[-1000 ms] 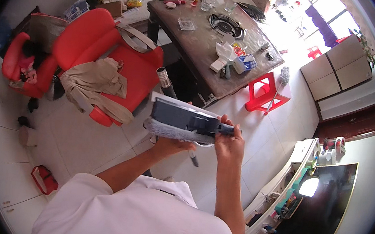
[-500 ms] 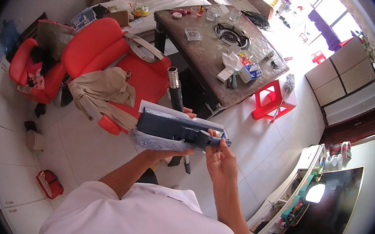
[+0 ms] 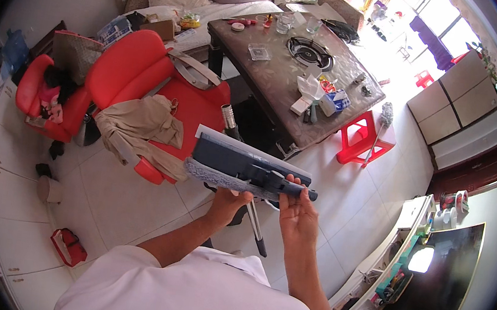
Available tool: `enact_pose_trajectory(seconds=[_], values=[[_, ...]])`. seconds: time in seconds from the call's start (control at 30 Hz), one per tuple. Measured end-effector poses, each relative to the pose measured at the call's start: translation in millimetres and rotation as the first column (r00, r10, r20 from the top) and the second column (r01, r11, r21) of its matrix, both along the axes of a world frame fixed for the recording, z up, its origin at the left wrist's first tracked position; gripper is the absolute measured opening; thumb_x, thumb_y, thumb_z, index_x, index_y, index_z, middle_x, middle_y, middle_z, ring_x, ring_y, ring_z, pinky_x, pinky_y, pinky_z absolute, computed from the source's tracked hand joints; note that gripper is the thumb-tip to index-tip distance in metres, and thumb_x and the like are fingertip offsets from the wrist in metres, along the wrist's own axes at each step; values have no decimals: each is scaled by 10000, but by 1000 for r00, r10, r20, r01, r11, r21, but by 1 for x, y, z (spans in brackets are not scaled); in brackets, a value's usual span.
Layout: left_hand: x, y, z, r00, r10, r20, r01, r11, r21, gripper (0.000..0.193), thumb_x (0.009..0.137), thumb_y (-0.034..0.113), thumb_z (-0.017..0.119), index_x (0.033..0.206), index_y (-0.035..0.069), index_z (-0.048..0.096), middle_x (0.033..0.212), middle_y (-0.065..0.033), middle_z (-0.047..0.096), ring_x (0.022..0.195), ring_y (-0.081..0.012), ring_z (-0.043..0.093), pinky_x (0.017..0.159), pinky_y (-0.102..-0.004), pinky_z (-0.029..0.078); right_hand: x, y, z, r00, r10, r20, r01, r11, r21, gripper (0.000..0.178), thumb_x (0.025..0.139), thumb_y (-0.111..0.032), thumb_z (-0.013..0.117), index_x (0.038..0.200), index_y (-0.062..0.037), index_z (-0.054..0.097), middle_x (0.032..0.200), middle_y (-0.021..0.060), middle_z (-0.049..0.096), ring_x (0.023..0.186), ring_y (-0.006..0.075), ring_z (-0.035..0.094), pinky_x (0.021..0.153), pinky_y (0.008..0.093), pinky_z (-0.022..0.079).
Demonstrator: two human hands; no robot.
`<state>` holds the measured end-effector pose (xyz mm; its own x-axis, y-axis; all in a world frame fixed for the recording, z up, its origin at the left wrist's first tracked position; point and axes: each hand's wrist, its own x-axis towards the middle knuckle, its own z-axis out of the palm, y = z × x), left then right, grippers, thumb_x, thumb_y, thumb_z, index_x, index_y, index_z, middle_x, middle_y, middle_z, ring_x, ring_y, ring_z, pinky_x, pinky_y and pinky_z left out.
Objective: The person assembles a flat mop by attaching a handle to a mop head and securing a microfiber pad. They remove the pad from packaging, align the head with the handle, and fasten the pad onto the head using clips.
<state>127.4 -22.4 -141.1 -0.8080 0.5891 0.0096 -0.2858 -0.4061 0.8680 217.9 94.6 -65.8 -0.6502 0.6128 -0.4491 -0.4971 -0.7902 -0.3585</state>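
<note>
Fingers (image 3: pixel 293 187) of right hand (image 3: pixel 298 216) and left hand (image 3: pixel 230 200) clamped on flat dark-blue mop head (image 3: pixel 241 165) with grey fringe, held over white floor (image 3: pixel 128 203), before red chair (image 3: pixel 147 84), brown table (image 3: pixel 281 74), white cartons (image 3: pixel 310 95).

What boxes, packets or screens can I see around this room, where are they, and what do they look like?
Television screen: far right by the wall, large, flat, dark, with a bright window reflection.
Cardboard box: on the sofa behind the red chair, small, brown.
Small cartons: on the brown table's near right corner, white and blue.
Red bag: on the floor, lower left.
</note>
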Motion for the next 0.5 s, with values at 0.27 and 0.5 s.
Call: enact_pose_trajectory(seconds=[0.27,0.5], values=[[-9,13,38,974,138,179,-138,990,-12,423,777,169,658,1127,44,455,1046,-33,510,970,-112,474,855,-260,368,9,-3,-15,975,218,33,-216,976,-37,222,898,-108,486,1064,39,471,1083,166,559,1046,276,551,878,371,496],[-16,17,45,981,122,151,-121,993,-16,422,774,127,656,1122,7,452,1021,-73,547,912,-123,521,823,-246,418,34,-14,11,780,-112,616,-546,361,756,279,830,-155,616,1069,-33,539,966,110,606,754,220,604,691,290,489]])
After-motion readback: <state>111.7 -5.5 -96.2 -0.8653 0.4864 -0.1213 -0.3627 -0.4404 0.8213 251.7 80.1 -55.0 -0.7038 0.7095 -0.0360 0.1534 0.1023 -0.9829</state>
